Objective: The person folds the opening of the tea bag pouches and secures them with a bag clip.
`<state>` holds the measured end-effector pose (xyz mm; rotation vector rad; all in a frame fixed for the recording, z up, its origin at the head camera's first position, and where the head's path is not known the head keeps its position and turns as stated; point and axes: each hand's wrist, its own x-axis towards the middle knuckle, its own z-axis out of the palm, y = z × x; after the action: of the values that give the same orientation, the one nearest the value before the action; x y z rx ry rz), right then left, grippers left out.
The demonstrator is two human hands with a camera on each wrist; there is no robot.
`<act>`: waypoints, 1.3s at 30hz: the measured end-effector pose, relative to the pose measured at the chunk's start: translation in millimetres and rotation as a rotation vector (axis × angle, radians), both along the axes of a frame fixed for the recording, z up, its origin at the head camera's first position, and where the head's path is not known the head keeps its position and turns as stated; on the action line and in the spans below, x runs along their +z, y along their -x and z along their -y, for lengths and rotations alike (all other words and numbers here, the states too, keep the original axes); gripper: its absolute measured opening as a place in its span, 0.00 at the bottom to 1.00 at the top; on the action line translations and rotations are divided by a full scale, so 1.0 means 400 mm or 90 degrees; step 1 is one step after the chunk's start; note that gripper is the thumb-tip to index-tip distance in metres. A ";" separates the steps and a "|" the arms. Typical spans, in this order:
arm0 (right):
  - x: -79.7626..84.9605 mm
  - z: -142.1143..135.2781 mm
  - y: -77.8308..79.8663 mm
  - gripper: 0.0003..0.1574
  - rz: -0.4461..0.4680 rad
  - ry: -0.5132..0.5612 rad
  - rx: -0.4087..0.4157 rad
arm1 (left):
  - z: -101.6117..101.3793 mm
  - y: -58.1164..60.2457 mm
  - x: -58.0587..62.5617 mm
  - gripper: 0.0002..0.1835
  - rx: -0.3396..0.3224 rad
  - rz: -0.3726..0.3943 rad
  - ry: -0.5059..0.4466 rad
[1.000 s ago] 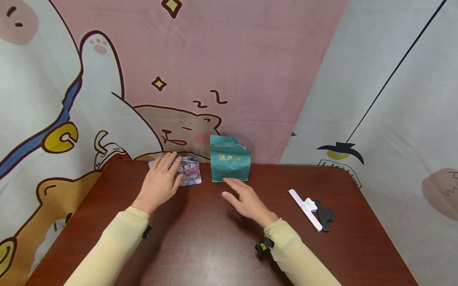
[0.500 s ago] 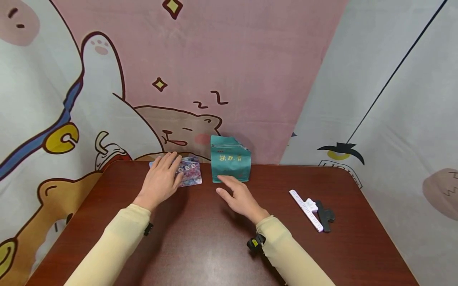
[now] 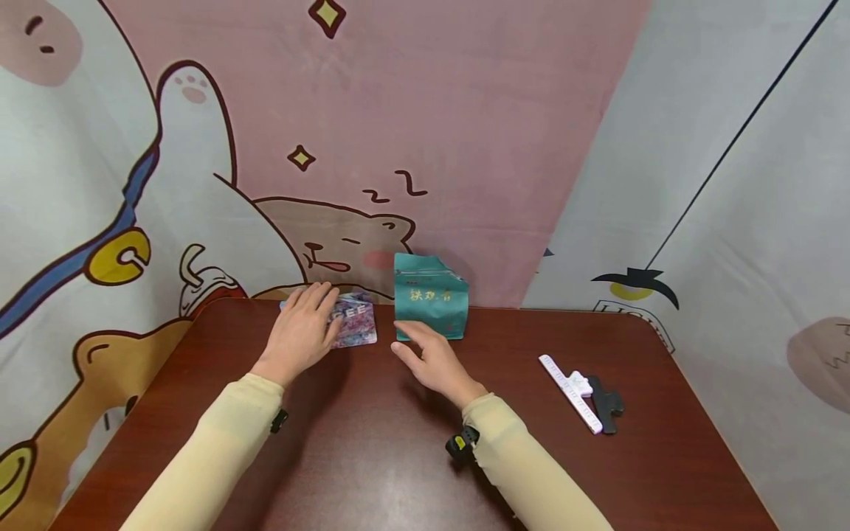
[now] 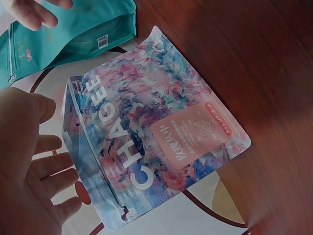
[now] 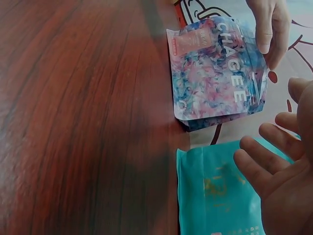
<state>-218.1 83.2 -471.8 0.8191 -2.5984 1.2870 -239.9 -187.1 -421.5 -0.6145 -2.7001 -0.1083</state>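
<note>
A standing pouch [image 4: 146, 107] with a blue-and-pink marbled print and the word CHAGEE is at the back of the table, left of middle. My left hand [image 3: 296, 335] is held at its top, fingers loosely spread and gripping nothing. In the left wrist view those fingertips come right up to the zip strip. Beside it on the right stands a teal pouch [image 3: 432, 295] with gold characters and one slanting top corner. My right hand [image 3: 433, 363] hovers in front of that pouch's lower left part, fingers relaxed and apart, holding nothing.
On the right of the brown table [image 3: 392, 457] lie a white bag clip [image 3: 569, 392] with a long ruled bar and a dark clip [image 3: 606, 405], side by side. A cartoon-printed cloth [image 3: 478, 147] hangs close behind the pouches.
My right hand has moved left across the front of the teal pouch, towards the marbled one. The left hand has stayed almost in place; both pouches and the clips stand as before.
</note>
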 end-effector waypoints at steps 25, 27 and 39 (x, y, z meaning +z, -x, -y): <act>0.013 0.091 0.077 0.29 -0.022 0.048 -0.015 | -0.008 0.032 -0.008 0.25 -0.003 -0.012 -0.029; 0.017 0.097 0.082 0.28 -0.025 0.050 -0.015 | -0.008 0.035 -0.008 0.25 -0.003 -0.008 -0.032; 0.026 0.118 0.109 0.29 -0.006 0.039 -0.010 | -0.005 0.053 -0.011 0.20 -0.010 0.004 -0.033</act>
<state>-261.8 35.9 -461.5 0.7910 -2.5386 1.3479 -261.3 -185.1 -425.9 -0.6217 -2.6895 -0.1841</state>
